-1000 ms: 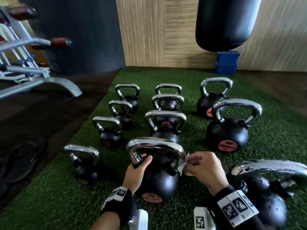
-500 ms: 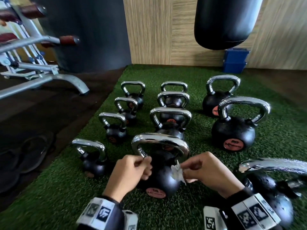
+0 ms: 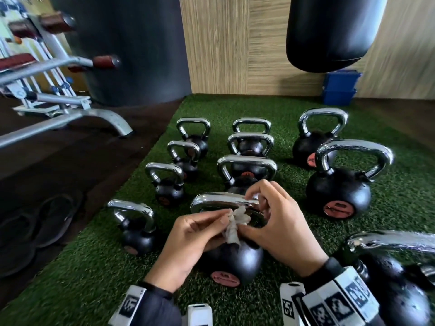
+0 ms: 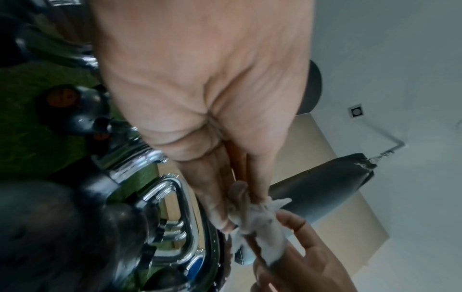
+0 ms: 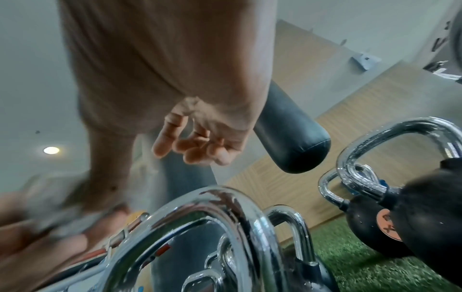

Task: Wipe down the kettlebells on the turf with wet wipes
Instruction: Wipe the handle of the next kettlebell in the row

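both hands over the nearest middle kettlebell [image 3: 231, 260], at 6 o'clock on the green turf [image 3: 98, 267]. left hand [image 3: 188, 241] pinching a crumpled white wet wipe [image 3: 235, 223] between thumb and fingertips, just in front of the chrome handle [image 3: 211, 201]. right hand [image 3: 277, 227] gripping the same wipe from the 3 o'clock side with thumb and index finger, other fingers curled loosely above the handle. wipe bunched and stretched between the two hands, apparently clear of the black ball below. eleven kettlebells in rows on the turf: small ones toward 10 o'clock, a large one with a pink disc [image 3: 339, 191] at 2 o'clock, another wet-looking one [image 3: 395, 290] at 4 o'clock. black punching bag [image 3: 334, 31] hanging at 1 o'clock, blue crate [image 3: 340, 87] beneath it, grey bench frame [image 3: 70, 116] at 10 o'clock.
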